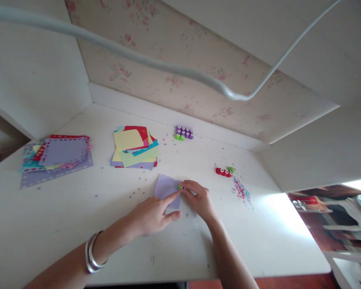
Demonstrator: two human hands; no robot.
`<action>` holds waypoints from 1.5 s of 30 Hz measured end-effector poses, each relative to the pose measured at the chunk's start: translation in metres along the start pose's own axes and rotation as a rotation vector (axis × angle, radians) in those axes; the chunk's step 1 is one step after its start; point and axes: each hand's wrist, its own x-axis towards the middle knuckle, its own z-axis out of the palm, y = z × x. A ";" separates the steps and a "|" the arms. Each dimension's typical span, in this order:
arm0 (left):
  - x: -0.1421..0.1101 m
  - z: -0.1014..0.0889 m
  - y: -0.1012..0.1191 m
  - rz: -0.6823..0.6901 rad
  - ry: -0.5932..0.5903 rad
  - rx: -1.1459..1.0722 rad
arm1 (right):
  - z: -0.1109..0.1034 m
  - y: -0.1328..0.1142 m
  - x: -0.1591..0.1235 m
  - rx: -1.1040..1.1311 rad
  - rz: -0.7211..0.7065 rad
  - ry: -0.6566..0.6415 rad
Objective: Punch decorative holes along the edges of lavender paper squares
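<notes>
A sheet of light purple paper (165, 186) lies on the white table with a row of small holes along its far edge. At its right edge sits a small green paper punch (179, 187), which the fingers of my right hand (198, 197) close around, hiding most of it. My left hand (156, 214) rests over the near part of the sheet. Its index finger stretches out to the paper beside the punch, and its thumb is spread apart; the other fingers are partly hidden.
Punched, coloured papers (64, 151) are piled at the left, with another paper stack (129, 140) right of them. Purple and green punches (184, 132) stand near the back. Red and green punches (224, 172) lie right, by scattered confetti (242, 190). A white cable (183, 72) crosses above.
</notes>
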 end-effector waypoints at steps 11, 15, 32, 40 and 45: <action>0.013 -0.004 -0.026 0.196 0.273 0.437 | -0.015 -0.013 -0.005 -0.139 -0.038 -0.057; 0.009 0.002 -0.026 0.170 0.247 0.464 | -0.016 -0.012 -0.012 -0.236 -0.086 -0.095; 0.004 0.011 -0.010 0.110 0.239 0.467 | -0.007 -0.007 -0.015 -0.263 -0.080 -0.043; 0.004 0.013 -0.010 0.113 0.236 0.467 | -0.005 -0.007 -0.015 -0.260 -0.075 -0.017; 0.004 0.013 -0.010 0.104 0.216 0.463 | -0.005 -0.006 -0.015 -0.293 -0.104 -0.032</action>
